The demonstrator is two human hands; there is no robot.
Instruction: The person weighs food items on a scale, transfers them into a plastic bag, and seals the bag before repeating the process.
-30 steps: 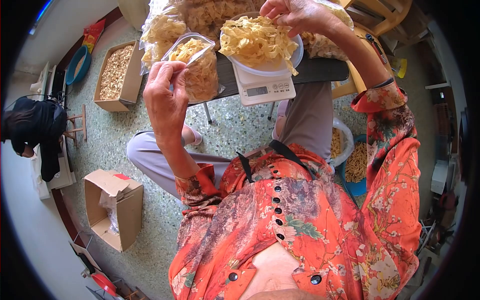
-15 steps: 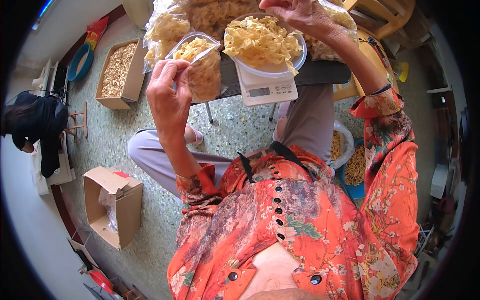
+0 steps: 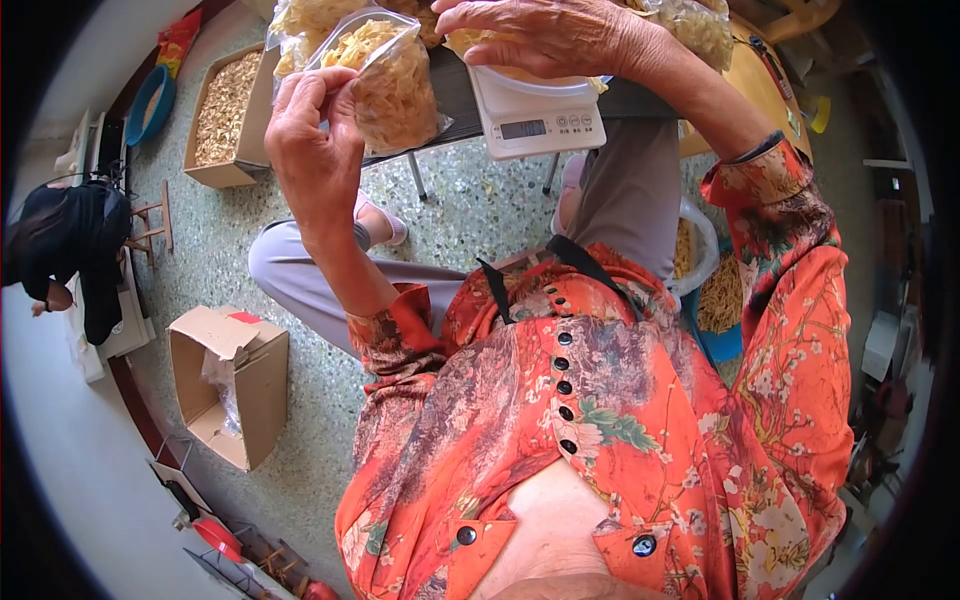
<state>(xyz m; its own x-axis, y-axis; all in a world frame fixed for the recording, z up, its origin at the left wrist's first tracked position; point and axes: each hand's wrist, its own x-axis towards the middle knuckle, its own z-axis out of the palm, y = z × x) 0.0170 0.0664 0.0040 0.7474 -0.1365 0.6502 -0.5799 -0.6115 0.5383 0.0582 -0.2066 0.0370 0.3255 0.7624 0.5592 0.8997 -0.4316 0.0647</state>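
My left hand (image 3: pixel 318 150) pinches the left edge of a clear plastic bag (image 3: pixel 395 100) of pale yellow dried flakes, which stands upright with its mouth open. Over a round plastic bowl (image 3: pixel 545 88) my right hand (image 3: pixel 545 38) hovers, fingers stretched out to the left with nothing seen in them. That hand hides most of the bowl and the dried flakes in it. Under the bowl sits a white digital scale (image 3: pixel 545 130); its display digits are too small to read. Both scale and bag rest on a dark narrow table (image 3: pixel 640 100).
More filled bags (image 3: pixel 695 30) stand at the back. On the floor are a carton of dried pieces (image 3: pixel 240 165), an open carton (image 3: pixel 262 400) holding plastic and a blue basin (image 3: pixel 725 345). A wooden chair (image 3: pixel 750 95) is at right; a person in black (image 3: pixel 75 245) is far left.
My right hand has moved left and nearer, from the bowl's far side to above it, its fingers now extended. The view has tilted, so the table sits higher. My left hand keeps its pinch.
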